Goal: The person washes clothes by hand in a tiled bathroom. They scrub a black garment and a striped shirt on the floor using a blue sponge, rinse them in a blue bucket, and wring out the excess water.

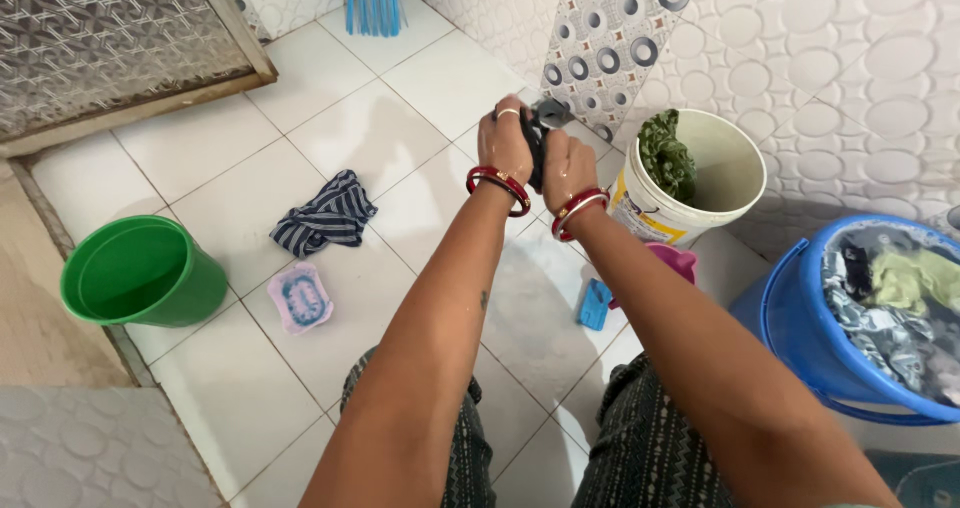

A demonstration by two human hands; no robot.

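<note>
Both arms are reaching forward over a white tiled floor [400, 138], seen from above. The left hand [503, 140] and the right hand [566, 171] are closing together around a dark cloth [536, 138], each clenching one side of it; the cloth is sitting between the two fists, held up well above the tiles and close to the patterned wall. Whether it is being twisted cannot be told. A ring is showing on one left finger. Red and pale bangles [498, 186] are circling both wrists.

Just right of the hands, a white bucket [735, 158] is standing on the floor, holding a bunched green garment [665, 153] against its left inner wall. A pink mug [672, 260] is lying at the foot of that bucket, partly hidden by the right forearm. A small blue brush-like item [594, 304] is lying on the tiles near it; its exact kind cannot be told.

At the far right, a blue bucket [790, 318] is packed with mixed clothes. At the left, a green bucket [140, 273] is lying tilted on its side. Between it and the arms, a striped garment [325, 213] is lying crumpled on the tiles, with a pink soap dish [299, 297] just below it. Blue broom bristles [372, 0] are leaning at the top.
</note>
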